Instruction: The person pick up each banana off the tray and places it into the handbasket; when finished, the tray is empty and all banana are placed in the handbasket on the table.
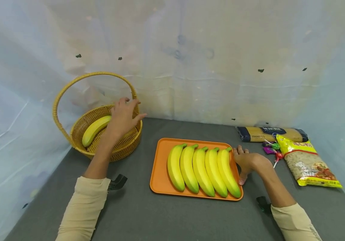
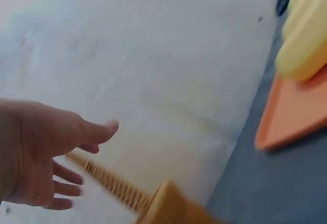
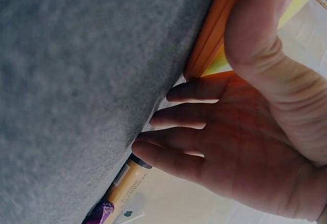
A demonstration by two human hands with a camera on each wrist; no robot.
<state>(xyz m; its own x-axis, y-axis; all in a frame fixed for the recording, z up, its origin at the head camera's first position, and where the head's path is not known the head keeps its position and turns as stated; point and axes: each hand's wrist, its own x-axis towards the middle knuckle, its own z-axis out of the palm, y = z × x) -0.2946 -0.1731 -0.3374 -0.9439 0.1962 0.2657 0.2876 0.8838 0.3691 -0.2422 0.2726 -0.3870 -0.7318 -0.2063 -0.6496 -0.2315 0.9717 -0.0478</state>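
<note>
A woven wicker basket (image 1: pixel 121 147) with a tall hoop handle is seen at the back left of the grey, felt-like bench (image 1: pixel 136 214), just beside the pale sheeting that walls the space. One smooth yellow-green banana (image 1: pixel 95 130) is laid inside it. The left hand (image 1: pixel 123 115) is held over the basket's rim, its fingers (image 2: pixel 97 132) spread and relaxed, with nothing gripped; the banana is just beside the palm.

A flat orange plastic tray (image 1: pixel 159 167) with rounded corners is placed at the bench's centre, and five curved bananas (image 1: pixel 202 169) are lined up on it side by side, touching. The right hand (image 1: pixel 247 162) is rested on the bench against the tray's right edge, fingers (image 3: pixel 189 115) straight and loosely together, with nothing held.

Further right, well apart from the basket, a long packet of spaghetti (image 1: pixel 270 134), a glossy yellow bag of grain (image 1: pixel 308 164) and some wrapped lollipops (image 1: pixel 273 150) are laid near the wall.
</note>
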